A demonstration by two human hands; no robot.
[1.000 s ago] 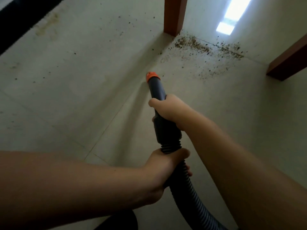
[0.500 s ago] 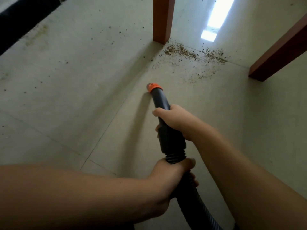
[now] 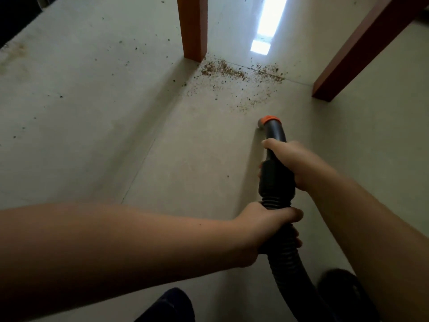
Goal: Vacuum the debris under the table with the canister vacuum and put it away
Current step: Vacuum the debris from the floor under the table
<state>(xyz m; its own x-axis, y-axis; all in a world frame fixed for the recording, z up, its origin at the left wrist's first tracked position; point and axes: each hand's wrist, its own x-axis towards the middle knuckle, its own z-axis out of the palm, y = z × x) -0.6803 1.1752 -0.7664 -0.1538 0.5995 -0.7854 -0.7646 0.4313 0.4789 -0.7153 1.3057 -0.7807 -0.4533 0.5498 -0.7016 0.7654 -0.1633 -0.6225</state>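
Debris: brown crumb band on floor, running approx. left-right along a tile joint between the two table legs. Densest just beside near table leg; thinner scatter trails toward the far-right table leg and spills a little toward the viewer. Loose specks also lie well apart to the left.

Nozzle: orange-collared tip of the black wand, at or just above floor; contact can't be confirmed. Sits short of the debris, nearest scatter just ahead and slightly left of tip. No crumbs appear under the mouth yet.

Key relation: wand long axis points away from the person, roughly crosswise to the crumb band. Judgement: next move needs a fwd push, angled a bit left, then a sideways sweep along the band toward the near leg.

Right hand: fingers wrapped round the rigid wand, closest to tip, so it's the steering hand. Left hand: clamped on the ribbed hose just behind the cuff; supports and feeds slack.

Hose runs back toward lower right, out of view. Canister not visible. Dark shoes at bottom edge.

Risk (judgement): the pile's tight against the near leg; tip may knock the leg or miss the corner.

Progress: main pile untouched; put-away not yet begun.
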